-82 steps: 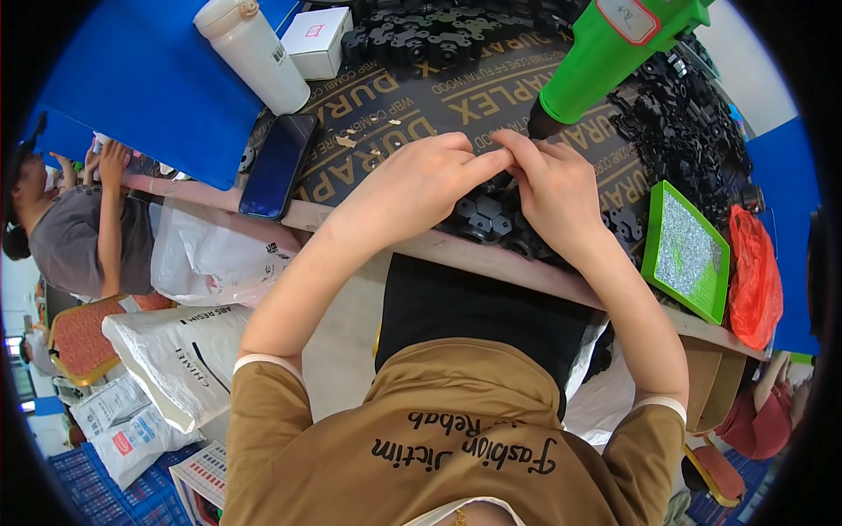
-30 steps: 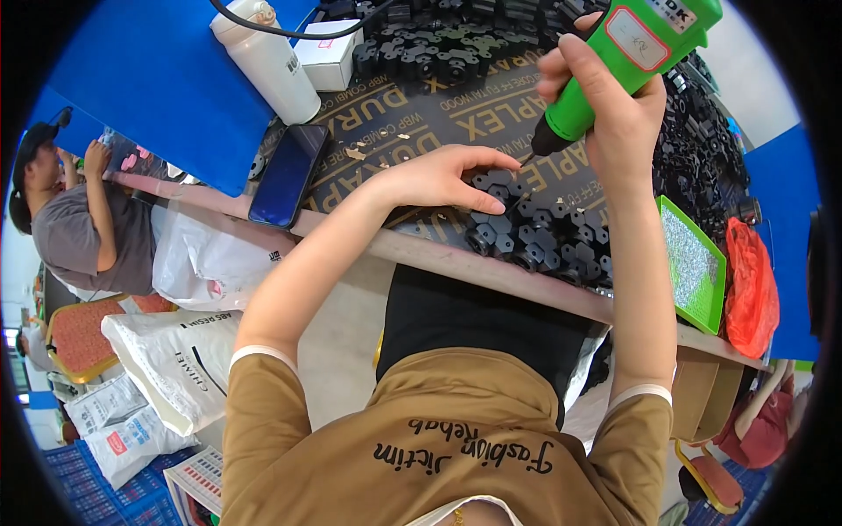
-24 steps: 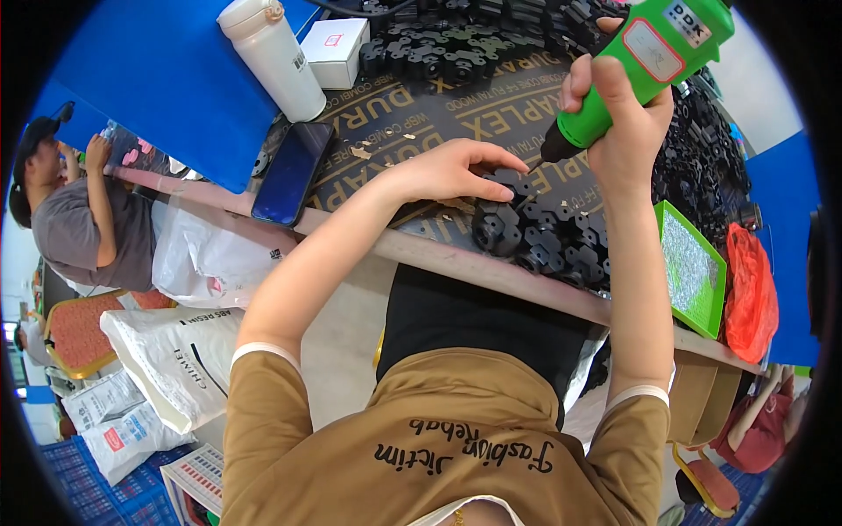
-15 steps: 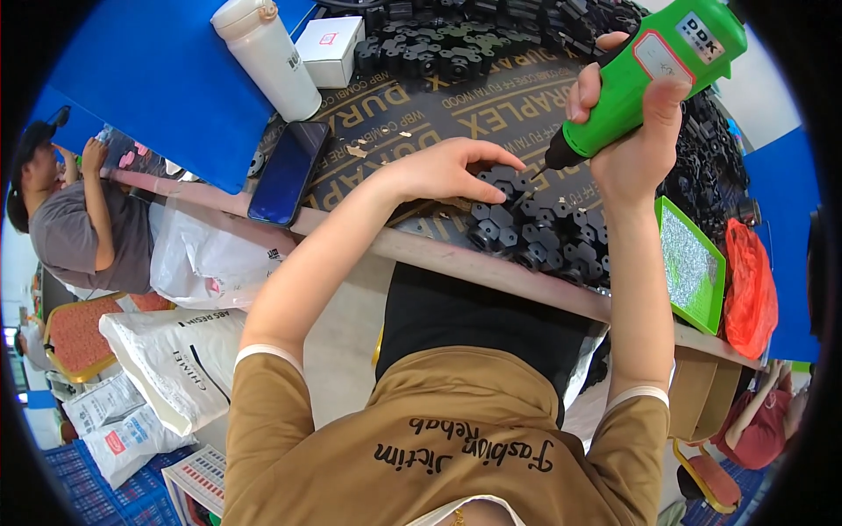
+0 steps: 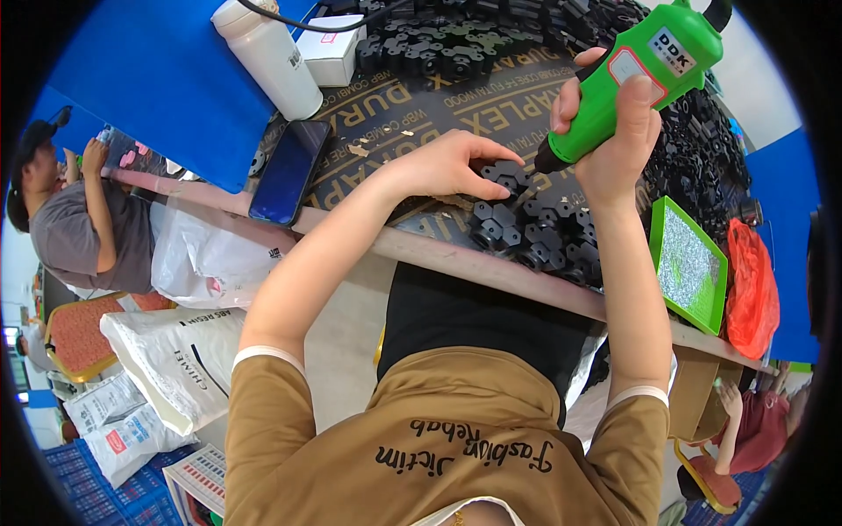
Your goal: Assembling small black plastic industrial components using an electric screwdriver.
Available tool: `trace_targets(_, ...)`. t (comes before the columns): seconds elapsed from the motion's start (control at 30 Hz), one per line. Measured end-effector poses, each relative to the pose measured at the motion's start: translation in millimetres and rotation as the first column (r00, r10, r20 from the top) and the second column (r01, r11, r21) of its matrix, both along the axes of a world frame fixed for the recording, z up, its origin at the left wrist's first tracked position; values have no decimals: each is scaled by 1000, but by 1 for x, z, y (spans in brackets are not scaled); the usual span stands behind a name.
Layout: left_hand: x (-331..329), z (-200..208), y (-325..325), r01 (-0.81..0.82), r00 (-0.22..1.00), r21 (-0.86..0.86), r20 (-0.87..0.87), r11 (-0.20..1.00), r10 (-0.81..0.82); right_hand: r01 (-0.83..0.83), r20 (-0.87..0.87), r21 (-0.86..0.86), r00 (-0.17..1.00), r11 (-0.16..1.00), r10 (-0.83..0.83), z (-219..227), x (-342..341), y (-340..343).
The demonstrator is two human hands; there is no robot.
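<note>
1. While the right hand [image 5: 618,131] wraps its curled fingers firmly around a green electric screwdriver [image 5: 633,83], its thumb lies along the tool's near side.
2. The left hand [image 5: 456,165] is partly closed, thumb and forefinger curved about a black lobed part [image 5: 502,174] that sits between them, near the front of the counter [image 5: 421,249].
3. The screwdriver slants down to the left, its dark nose just beside the left forefinger's tip; whether the bit touches the part cannot be told.
4. Close below that part, towards the person, a cluster of similar black pieces [image 5: 545,232] lies near the counter's pale front edge.
5. To the right, beyond the right forearm, stand a green tray [image 5: 721,302] of small silvery hardware and, just beside it, a red plastic bag [image 5: 752,294].
6. Left of the left hand lies a dark smartphone [image 5: 291,171]; behind it are a white flask [image 5: 276,66] and a white box [image 5: 331,56].
7. Further black parts [image 5: 430,51] cover the counter's far side.
</note>
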State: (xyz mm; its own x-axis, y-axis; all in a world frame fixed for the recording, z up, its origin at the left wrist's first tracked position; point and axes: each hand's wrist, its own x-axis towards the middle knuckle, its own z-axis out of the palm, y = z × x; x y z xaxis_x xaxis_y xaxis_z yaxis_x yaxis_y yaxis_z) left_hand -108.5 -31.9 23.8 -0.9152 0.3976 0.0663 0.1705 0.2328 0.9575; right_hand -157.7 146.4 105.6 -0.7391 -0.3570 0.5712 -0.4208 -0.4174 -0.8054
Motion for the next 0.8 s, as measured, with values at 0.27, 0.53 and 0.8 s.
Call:
trace_targets(0.27, -1, 2, -2, 5, 1000, -80, -20, 997, -7, -132, 0, 67, 991, 989, 132, -1, -12, -3)
trace_targets(0.53, -1, -2, 0, -9, 1000, -26, -16, 1000, 9, -282, 148, -26, 948, 959, 282, -5, -29, 1)
trace_targets(0.8, 0, 4, 1, -44, 999, -88, -36, 995, 40, -286, 67, 76, 957, 955, 282, -1, -25, -3)
